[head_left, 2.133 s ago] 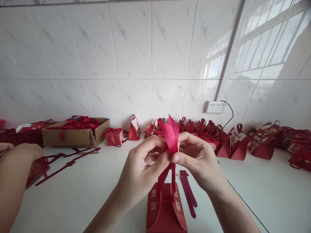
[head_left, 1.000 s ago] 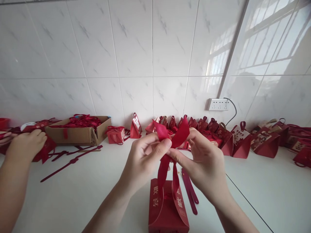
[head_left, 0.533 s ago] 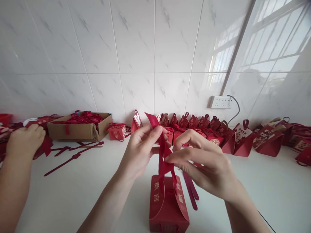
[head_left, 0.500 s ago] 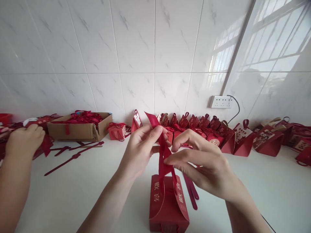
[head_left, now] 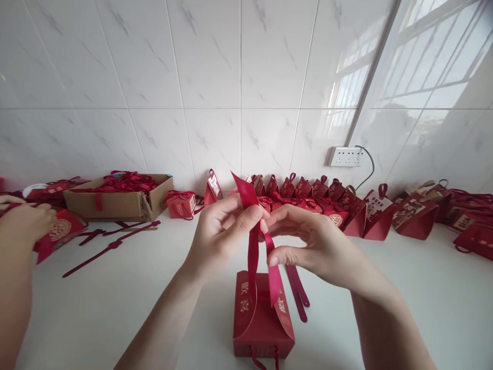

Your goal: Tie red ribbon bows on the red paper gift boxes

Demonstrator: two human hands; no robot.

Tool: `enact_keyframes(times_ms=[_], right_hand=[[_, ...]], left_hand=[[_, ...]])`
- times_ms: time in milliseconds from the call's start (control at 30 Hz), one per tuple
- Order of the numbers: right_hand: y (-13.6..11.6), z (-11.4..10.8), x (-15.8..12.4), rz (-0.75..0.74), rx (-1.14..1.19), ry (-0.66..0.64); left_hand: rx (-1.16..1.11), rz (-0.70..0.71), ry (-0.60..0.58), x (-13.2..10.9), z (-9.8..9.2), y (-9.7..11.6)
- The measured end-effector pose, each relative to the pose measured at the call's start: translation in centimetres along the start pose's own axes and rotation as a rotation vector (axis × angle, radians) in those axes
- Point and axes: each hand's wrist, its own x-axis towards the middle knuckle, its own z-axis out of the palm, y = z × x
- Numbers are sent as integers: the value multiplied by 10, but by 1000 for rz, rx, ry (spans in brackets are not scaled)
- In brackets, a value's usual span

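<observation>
A red gift box point(head_left: 264, 321) with gold characters and twisted cord handles stands on the white table right below my hands. Above its top I hold a red satin ribbon point(head_left: 252, 254), whose pointed end sticks up past my fingers. My left hand point(head_left: 221, 234) pinches it between thumb and fingers. Close beside, my right hand point(head_left: 319, 252) has its fingers curled at the ribbon, thumb against a strand that hangs over the box. Its fingertips are partly hidden behind my left hand. Two dark red straps point(head_left: 298, 295) lie to the right of the box.
At far left another person's hand point(head_left: 26, 221) is over a red box point(head_left: 61, 228). A cardboard box point(head_left: 108, 205) full of red ribbons sits by the wall, loose straps point(head_left: 113, 245) in front. Several red gift boxes point(head_left: 379, 216) line the wall, under a power strip point(head_left: 346, 156).
My right hand has moved in closer to my left, and one ribbon strand now hangs down over the box's right side. At left, the other person's hand has shifted, baring more of a red box.
</observation>
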Motion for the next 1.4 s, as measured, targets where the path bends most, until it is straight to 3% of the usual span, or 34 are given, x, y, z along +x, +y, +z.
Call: enact_keyframes(times_ms=[100, 300, 433, 600, 700, 833, 1067, 1133, 1233, 1400], right_hand=[[1, 4, 3, 47, 26, 19], [-4, 11, 2, 22, -353, 157], [-5, 16, 2, 74, -480, 162], [-4, 16, 1, 119, -433, 168], [-6, 13, -1, 49, -414, 233], [-13, 9, -3, 1, -228, 185], [-8, 21, 12, 27, 89, 428], [-3, 25, 10, 11, 149, 515], [6, 26, -2, -10, 157, 690], [25, 18, -38, 48, 28, 934]], left_hand=[[18, 23, 7, -1, 1, 2], [116, 17, 6, 0, 6, 5], [230, 16, 65, 1, 7, 4], [220, 13, 61, 2, 6, 5], [218, 4, 60, 1, 5, 5], [160, -13, 62, 0, 2, 4], [60, 27, 51, 0, 2, 4], [-18, 42, 135, -2, 5, 1], [-155, 19, 375, -12, 5, -10], [-137, -104, 693, -43, -12, -29]])
